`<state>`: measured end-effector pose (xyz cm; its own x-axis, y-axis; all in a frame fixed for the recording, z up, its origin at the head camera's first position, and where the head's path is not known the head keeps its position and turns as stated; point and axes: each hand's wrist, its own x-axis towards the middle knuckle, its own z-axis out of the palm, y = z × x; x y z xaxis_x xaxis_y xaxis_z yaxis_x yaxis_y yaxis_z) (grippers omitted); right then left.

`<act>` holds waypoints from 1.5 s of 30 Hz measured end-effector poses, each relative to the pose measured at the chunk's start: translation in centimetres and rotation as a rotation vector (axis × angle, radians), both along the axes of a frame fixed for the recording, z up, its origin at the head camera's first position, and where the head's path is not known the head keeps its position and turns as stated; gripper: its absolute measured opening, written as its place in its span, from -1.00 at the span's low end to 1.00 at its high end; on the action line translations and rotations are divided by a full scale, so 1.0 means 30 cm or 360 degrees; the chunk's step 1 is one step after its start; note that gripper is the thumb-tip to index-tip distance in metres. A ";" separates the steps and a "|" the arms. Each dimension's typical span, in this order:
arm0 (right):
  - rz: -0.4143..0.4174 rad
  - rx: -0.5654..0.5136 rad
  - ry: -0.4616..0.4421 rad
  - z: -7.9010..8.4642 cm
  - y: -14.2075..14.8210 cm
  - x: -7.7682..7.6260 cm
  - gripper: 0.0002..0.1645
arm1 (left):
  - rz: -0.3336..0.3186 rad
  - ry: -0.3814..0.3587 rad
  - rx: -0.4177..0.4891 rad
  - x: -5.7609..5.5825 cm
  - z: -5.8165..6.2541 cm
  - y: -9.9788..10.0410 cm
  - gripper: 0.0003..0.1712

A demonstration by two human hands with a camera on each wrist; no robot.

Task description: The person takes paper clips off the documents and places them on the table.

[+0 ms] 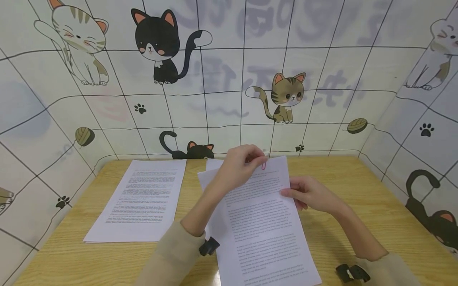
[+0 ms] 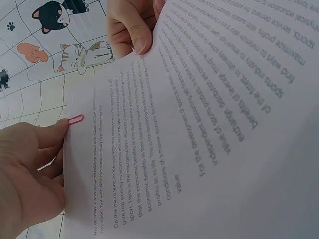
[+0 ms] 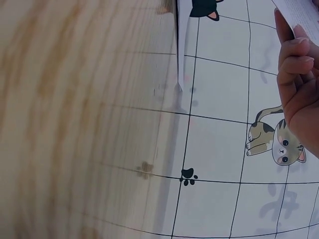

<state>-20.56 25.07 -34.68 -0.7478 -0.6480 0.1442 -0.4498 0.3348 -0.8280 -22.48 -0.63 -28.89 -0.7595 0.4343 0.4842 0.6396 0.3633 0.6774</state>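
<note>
A stack of printed paper sheets (image 1: 261, 222) is held up at a tilt in front of the body, a pink paper clip (image 1: 263, 165) on its top edge. My left hand (image 1: 239, 167) pinches the clip and the edge between thumb and fingers; in the left wrist view the looped end of the clip (image 2: 76, 119) shows beyond the thumb. My right hand (image 1: 315, 194) grips the right edge of the sheets, thumb on the printed face and fingers behind. In the right wrist view, the right hand (image 3: 301, 94) has a corner of the paper (image 3: 301, 17) between its fingers.
Another printed stack (image 1: 143, 198) lies on the wooden table (image 1: 71, 262) to the left. More paper (image 1: 212, 164) lies behind the held sheets, partly covered by them. A white wall covering with cartoon cats (image 1: 229, 111) closes off the back and sides.
</note>
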 end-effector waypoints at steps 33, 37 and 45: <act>-0.0048 0.0011 -0.0008 0.006 0.006 0.004 -0.83 | 0.0139 0.0165 0.0431 -0.016 -0.025 0.010 -0.93; -0.0042 0.0011 -0.0016 0.006 0.008 0.004 -0.82 | 0.0166 0.0132 0.0472 -0.011 -0.017 -0.004 -0.92; -0.0048 0.0007 -0.0019 0.003 0.016 0.000 -0.82 | 0.0156 0.0117 0.0522 0.014 0.014 -0.040 -0.92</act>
<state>-20.57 25.55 -34.58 -0.7688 -0.6256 0.1323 -0.4293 0.3515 -0.8320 -22.08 -1.82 -28.48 -0.7478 0.1734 0.6409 0.6640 0.1960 0.7216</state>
